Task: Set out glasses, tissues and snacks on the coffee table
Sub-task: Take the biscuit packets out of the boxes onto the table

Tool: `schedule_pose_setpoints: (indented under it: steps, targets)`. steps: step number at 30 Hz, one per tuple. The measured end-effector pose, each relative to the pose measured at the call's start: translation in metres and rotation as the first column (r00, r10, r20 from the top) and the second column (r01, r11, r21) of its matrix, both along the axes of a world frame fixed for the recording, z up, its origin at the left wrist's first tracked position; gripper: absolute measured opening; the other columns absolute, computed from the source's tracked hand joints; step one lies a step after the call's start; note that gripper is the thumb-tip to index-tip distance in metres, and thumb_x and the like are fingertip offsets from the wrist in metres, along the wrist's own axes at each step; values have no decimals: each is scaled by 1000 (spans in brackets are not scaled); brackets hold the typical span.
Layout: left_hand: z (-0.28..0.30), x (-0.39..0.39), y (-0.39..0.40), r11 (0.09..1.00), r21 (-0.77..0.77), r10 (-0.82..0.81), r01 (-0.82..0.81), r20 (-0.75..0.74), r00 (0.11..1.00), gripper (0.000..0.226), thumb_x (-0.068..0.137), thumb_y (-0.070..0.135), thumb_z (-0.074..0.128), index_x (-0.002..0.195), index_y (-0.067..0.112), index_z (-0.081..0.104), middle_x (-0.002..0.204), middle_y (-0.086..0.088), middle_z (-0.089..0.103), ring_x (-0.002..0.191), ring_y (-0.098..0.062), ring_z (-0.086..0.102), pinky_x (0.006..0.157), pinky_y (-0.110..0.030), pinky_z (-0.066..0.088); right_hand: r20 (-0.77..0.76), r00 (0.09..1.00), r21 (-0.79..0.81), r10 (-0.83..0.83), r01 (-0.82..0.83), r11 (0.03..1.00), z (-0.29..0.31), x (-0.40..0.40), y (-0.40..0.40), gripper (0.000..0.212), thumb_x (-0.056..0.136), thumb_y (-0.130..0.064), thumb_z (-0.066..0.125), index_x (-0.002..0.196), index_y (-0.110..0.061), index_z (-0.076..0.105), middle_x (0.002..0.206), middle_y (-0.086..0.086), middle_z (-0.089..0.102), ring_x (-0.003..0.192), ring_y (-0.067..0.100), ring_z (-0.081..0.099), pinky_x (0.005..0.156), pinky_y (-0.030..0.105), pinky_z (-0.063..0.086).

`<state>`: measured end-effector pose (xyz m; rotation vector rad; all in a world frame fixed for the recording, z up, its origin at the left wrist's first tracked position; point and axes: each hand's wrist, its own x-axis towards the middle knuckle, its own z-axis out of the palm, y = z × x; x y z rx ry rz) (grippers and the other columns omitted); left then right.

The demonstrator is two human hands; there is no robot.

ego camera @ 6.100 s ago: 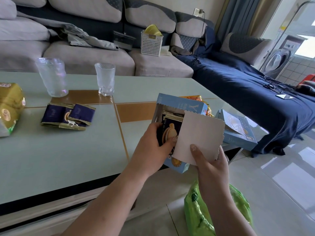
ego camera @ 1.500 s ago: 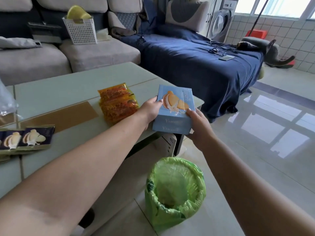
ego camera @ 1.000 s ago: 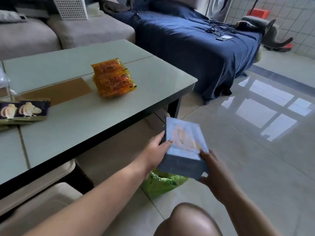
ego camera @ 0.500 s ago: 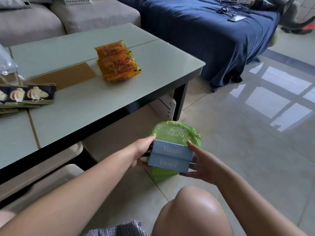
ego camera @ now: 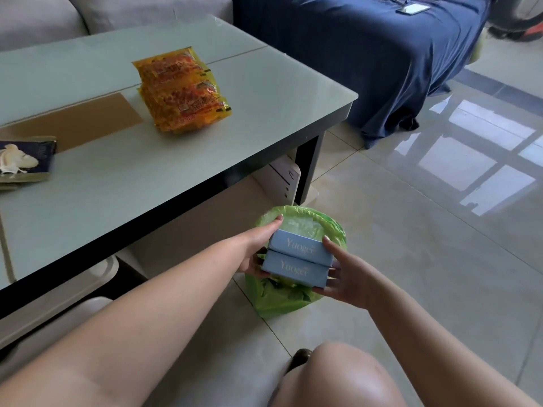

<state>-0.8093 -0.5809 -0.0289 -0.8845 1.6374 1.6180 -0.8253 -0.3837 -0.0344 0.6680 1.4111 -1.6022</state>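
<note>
The two blue boxes [ego camera: 297, 261] are covering much of the mouth of the green-lined bin [ego camera: 332, 227], so whatever is lying inside is not showing, and they are also hiding the palm-side fingers [ego camera: 255, 261] of the left hand [ego camera: 258, 245]. At the counter's [ego camera: 264, 92] left edge the dark snack packets [ego camera: 26, 160] are being cut off by the frame. The small flat object [ego camera: 412, 8] lying on the blue bed cover [ego camera: 352, 54] is sitting too far off to identify.

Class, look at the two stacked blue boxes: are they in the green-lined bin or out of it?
Out: both hands hold the blue boxes above the bin.
</note>
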Motion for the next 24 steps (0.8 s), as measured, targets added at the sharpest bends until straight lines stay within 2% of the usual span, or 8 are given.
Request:
schedule_pose_setpoints:
  steps: [4, 9, 12, 15, 17, 19, 21, 24]
  targets:
    - [-20, -3, 2, 998, -38, 45, -46, -13, 999, 58, 83, 69, 45, 107, 17, 55, 99, -8, 60, 86, -25, 63, 76, -40, 56, -23, 999, 46, -31, 32, 998, -19, -3, -9, 61, 74, -45, 71, 116, -6, 52, 113, 17, 56, 103, 32, 60, 69, 44, 58]
    - [-36, -5, 5, 994, -112, 2, -6, -35, 999, 58, 86, 63, 46, 117, 14, 55, 116, -15, 60, 102, -31, 62, 85, -51, 54, -91, 996, 139, -16, 29, 990, -31, -4, -15, 37, 80, -43, 69, 99, -15, 55, 114, 13, 57, 104, 28, 60, 71, 44, 57]
    - [-40, -3, 6, 978, -201, -72, 61, -47, 996, 58, 91, 61, 38, 124, 14, 51, 121, -14, 56, 107, -30, 57, 84, -47, 53, -128, 991, 222, 39, -9, 975, -35, -5, -18, 37, 81, -47, 66, 98, -16, 56, 119, 11, 56, 106, 27, 59, 66, 41, 57]
    - [-37, 0, 2, 965, -249, -109, 80, -107, 988, 62, 91, 61, 36, 131, 15, 47, 128, -7, 52, 113, -27, 51, 97, -43, 45, -170, 965, 320, 201, -139, 937, -27, -6, -20, 40, 84, -52, 58, 105, -18, 55, 123, 8, 52, 111, 24, 52, 71, 42, 58]
    - [-26, 3, -4, 959, -279, -106, 49, -193, 975, 57, 93, 57, 38, 130, 15, 49, 127, 0, 49, 114, -22, 47, 97, -35, 39, -260, 889, 482, 378, -219, 848, -19, -6, -18, 47, 85, -54, 55, 118, -19, 53, 124, 6, 52, 109, 23, 51, 79, 44, 56]
    - [-14, 11, -11, 954, -299, -68, -24, -296, 953, 40, 94, 50, 44, 119, 21, 54, 124, 0, 52, 112, -21, 48, 95, -36, 40, -396, 764, 624, 510, -184, 760, -7, -5, -17, 55, 85, -51, 57, 129, -18, 50, 126, 5, 57, 111, 22, 55, 89, 45, 52]
    - [0, 25, -17, 950, -305, -63, -69, -402, 913, 25, 93, 42, 51, 107, 23, 57, 115, 0, 60, 108, -19, 54, 92, -36, 44, -545, 663, 592, 513, -130, 796, 12, 1, -23, 46, 87, -44, 57, 126, -21, 54, 123, 2, 62, 111, 18, 58, 93, 45, 50]
    - [28, 54, -26, 966, -245, -56, -83, -512, 857, 15, 93, 29, 55, 104, 23, 61, 108, 0, 66, 104, -16, 61, 82, -29, 48, -690, 566, 462, 452, -136, 876, 48, 15, -43, 24, 91, -34, 56, 113, -28, 61, 107, -10, 66, 98, 10, 62, 89, 43, 54]
